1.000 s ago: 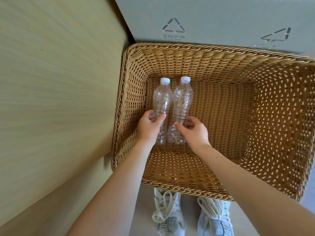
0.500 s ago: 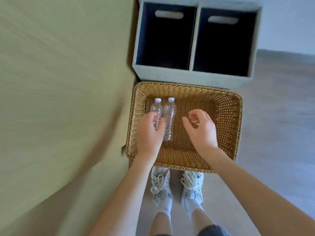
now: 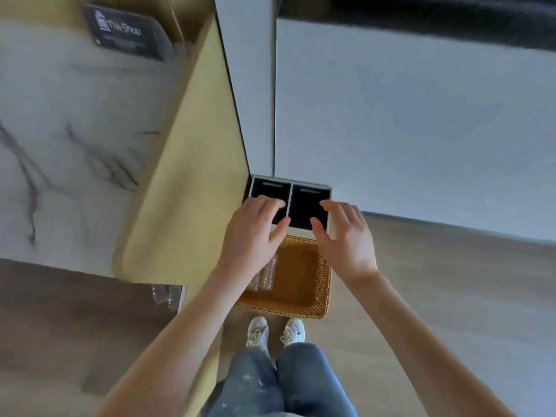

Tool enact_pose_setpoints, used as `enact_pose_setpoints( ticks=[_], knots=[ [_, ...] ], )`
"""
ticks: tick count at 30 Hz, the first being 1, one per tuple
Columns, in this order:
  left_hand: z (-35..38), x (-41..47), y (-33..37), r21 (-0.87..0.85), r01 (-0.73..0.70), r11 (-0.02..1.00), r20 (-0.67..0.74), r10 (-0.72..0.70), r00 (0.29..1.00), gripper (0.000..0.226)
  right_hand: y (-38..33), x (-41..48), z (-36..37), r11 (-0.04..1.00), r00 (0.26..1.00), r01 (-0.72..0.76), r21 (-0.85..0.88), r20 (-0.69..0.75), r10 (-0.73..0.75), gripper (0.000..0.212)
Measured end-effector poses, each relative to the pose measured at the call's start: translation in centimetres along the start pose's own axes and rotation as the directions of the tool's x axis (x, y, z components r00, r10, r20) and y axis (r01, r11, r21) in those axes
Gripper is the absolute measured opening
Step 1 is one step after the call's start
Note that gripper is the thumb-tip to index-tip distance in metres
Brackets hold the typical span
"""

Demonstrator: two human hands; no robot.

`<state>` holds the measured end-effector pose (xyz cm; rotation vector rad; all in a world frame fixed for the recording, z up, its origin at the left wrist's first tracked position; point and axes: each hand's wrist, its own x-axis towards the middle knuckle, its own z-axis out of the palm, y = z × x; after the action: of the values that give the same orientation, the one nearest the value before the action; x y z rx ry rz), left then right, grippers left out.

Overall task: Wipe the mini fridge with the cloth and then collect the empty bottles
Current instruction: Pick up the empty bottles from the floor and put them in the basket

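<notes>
Standing on a wood floor (image 3: 451, 296) beside a yellow cabinet side (image 3: 192, 176), looking straight down. Just ahead of 2 white shoes (image 3: 275, 331): a wicker basket (image 3: 323, 284), with 2 clear empty bottles (image 3: 266, 276) lying side by side along its left part, partly hidden by the left forearm. Beyond the basket, against a pale wall (image 3: 406, 130), a grey bin (image 3: 289, 194) with 2 dark compartments.

Left hand (image 3: 252, 233) held above the basket's far left corner, fingers loosely spread and gripping nothing, fingertips overlapping the bin's left compartment in view. Right hand (image 3: 346, 239) likewise empty, fingers fanned wide, palm down, over the basket's far right corner.

To the left, a marble-patterned bench (image 3: 75, 145) carrying a dark sign (image 3: 123, 31) reading "The Shop"; smaller lines beneath too blurred to read. Lower left, a dark wood surface (image 3: 75, 326).

Compared with 1.0 s ago: both hands then touching the bottles' lower ends, now lifted well clear and opened. Bottles left in the same spot in the basket. View much higher, basket far smaller in frame, bench and sign newly in sight.
</notes>
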<state>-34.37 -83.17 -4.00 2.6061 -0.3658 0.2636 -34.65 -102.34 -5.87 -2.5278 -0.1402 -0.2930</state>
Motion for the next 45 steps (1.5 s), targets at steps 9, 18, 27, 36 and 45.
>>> enact_pose_setpoints(
  ticks=[9,18,27,36,45],
  knots=[
    [-8.5,-6.0,5.5,0.06,-0.061,0.996,-0.023,0.063,0.998,0.046,-3.6,-5.0,-9.5,0.995,0.997,0.064,-0.074,0.037,-0.061,0.047],
    [-7.7,-11.1,5.6,0.095,0.12,0.988,0.001,-0.121,0.993,0.05,-3.5,-7.4,-9.2,0.991,0.974,0.094,-0.094,0.213,-0.072,0.058],
    [-10.6,-15.8,5.9,0.149,0.373,0.916,-0.147,-0.352,0.924,0.046,-7.3,-5.0,-7.2,0.966,0.917,0.257,0.031,0.307,-0.254,0.056],
    [-16.5,-26.4,5.0,0.082,0.746,0.66,-0.369,-0.676,0.638,0.038,-16.1,-6.1,-3.3,0.785,0.749,0.569,0.245,0.24,-0.618,0.039],
    [-20.1,-38.8,5.5,0.071,0.896,0.439,-0.466,-0.779,0.419,0.045,-24.7,-13.6,0.3,0.73,0.603,0.571,0.375,0.411,-0.684,0.044]
  ],
)
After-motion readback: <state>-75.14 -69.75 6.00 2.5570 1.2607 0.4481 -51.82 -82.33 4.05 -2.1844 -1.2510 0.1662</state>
